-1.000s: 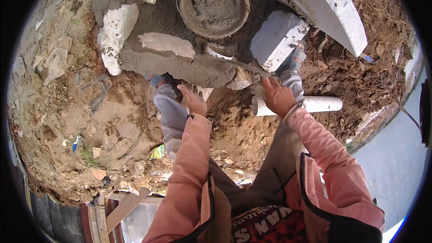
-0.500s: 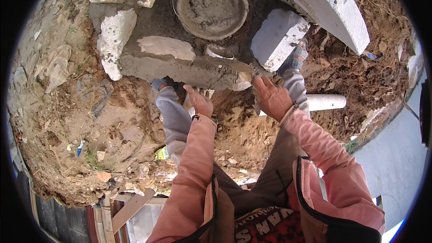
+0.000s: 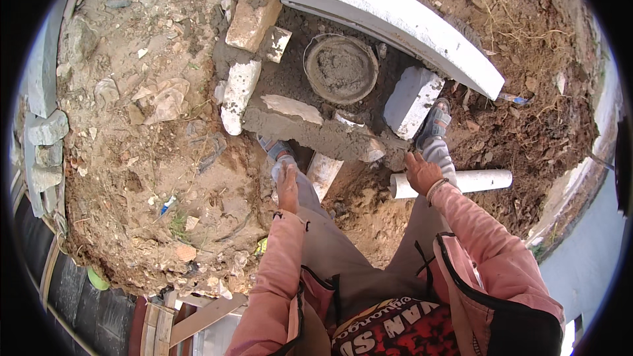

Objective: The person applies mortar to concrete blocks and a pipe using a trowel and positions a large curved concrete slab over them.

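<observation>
Two hands hung empty and apart, fingers loose, over the dug earth. Left hand [image 3: 287, 186] rested on the left knee, just beside a white pipe stub [image 3: 324, 175] (long axis tilted, pointing up toward the mortar slab [image 3: 310, 133]). Right hand [image 3: 422, 173] lay near a second white pipe [image 3: 461, 182], lying crosswise, pointing right.

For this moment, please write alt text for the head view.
Seen from above, a person in pink sleeves stands in a dirt trench, both hands empty: left hand by the left knee, right hand over a white pipe. Ahead lie a mortar bed, a round pan of mortar, white blocks and a curved white kerb.
</observation>
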`<state>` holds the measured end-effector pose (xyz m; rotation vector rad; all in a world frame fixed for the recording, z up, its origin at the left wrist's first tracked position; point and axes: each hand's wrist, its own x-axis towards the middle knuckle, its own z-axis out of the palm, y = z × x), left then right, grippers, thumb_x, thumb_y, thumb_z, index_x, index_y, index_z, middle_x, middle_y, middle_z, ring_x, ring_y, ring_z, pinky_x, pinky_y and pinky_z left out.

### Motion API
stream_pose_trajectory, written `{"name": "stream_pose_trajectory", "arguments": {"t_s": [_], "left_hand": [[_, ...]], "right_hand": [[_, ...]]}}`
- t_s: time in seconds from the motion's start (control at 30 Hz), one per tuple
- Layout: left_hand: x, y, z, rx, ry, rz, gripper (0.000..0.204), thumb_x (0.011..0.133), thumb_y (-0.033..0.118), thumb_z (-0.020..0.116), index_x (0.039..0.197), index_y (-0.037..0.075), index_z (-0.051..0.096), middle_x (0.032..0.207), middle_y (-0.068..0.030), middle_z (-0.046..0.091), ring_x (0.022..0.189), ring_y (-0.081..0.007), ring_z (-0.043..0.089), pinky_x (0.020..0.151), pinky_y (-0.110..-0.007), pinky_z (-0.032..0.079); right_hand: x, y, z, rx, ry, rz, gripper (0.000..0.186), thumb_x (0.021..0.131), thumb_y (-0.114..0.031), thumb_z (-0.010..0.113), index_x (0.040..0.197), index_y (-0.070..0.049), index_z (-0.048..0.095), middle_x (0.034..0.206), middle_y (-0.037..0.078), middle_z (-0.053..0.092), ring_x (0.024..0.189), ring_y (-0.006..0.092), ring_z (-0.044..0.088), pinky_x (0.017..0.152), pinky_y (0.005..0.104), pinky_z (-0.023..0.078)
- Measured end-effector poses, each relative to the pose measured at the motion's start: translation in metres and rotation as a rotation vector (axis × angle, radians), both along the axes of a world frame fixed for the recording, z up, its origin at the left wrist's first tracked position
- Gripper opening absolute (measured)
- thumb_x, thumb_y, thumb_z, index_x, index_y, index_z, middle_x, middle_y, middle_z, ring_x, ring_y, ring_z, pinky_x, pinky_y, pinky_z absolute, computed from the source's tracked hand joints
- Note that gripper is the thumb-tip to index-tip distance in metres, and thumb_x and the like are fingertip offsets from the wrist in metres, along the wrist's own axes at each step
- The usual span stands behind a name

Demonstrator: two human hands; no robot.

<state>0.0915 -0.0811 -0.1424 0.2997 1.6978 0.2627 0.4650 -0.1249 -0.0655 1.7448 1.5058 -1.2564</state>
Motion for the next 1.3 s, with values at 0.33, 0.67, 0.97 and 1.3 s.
{"name": "stream_pose_trajectory", "arguments": {"t_s": [0.33, 0.67, 0.97, 1.3], "left_hand": [[-0.316, 0.055, 0.159, 0.539, 0.699, -0.346, 0.058, 0.094, 0.031, 0.055, 0.135, -0.007, 0.041, 0.139, -0.0249, 0.043, 0.13, -0.0356, 0.04, 0.109, -0.041, 0.031], [-0.523, 0.144, 0.207, -0.162, 1.205, -0.836, 0.1, 0.083, 0.048, 0.064, 0.149, 0.0, 0.006, 0.157, -0.0184, -0.001, 0.145, -0.0345, 0.004, 0.116, -0.054, 0.007], [-0.588, 0.147, 0.151, -0.095, 1.036, -1.055, 0.099, 0.079, 0.048, 0.068, 0.147, -0.003, 0.018, 0.156, -0.0215, 0.01, 0.145, -0.0321, 0.009, 0.116, -0.051, 0.008], [-0.582, 0.137, 0.177, -0.188, 1.018, -1.254, 0.095, 0.08, 0.045, 0.068, 0.146, -0.004, 0.021, 0.154, -0.0224, 0.014, 0.144, -0.0325, 0.014, 0.115, -0.049, 0.011]], "right_hand": [[-0.045, 0.073, 0.196, -0.12, -0.203, -0.49, 0.058, 0.078, -0.032, 0.064, 0.124, -0.001, 0.049, 0.104, 0.029, 0.063, 0.099, 0.04, 0.063, 0.09, 0.0444, 0.048], [-0.23, 0.163, 0.229, 0.106, -0.257, -0.584, 0.058, 0.078, -0.035, 0.063, 0.124, -0.002, 0.051, 0.113, 0.025, 0.063, 0.106, 0.0389, 0.061, 0.09, 0.0435, 0.049], [-0.316, 0.297, 0.162, 0.249, -0.169, -0.528, 0.046, 0.076, -0.028, 0.06, 0.109, 0.003, 0.063, 0.105, 0.028, 0.064, 0.102, 0.0409, 0.062, 0.088, 0.0438, 0.051], [-0.163, 0.099, 0.18, 0.261, -0.332, -0.694, 0.053, 0.081, -0.031, 0.061, 0.127, -0.009, 0.048, 0.106, 0.022, 0.065, 0.101, 0.0399, 0.062, 0.089, 0.0448, 0.049]]}}
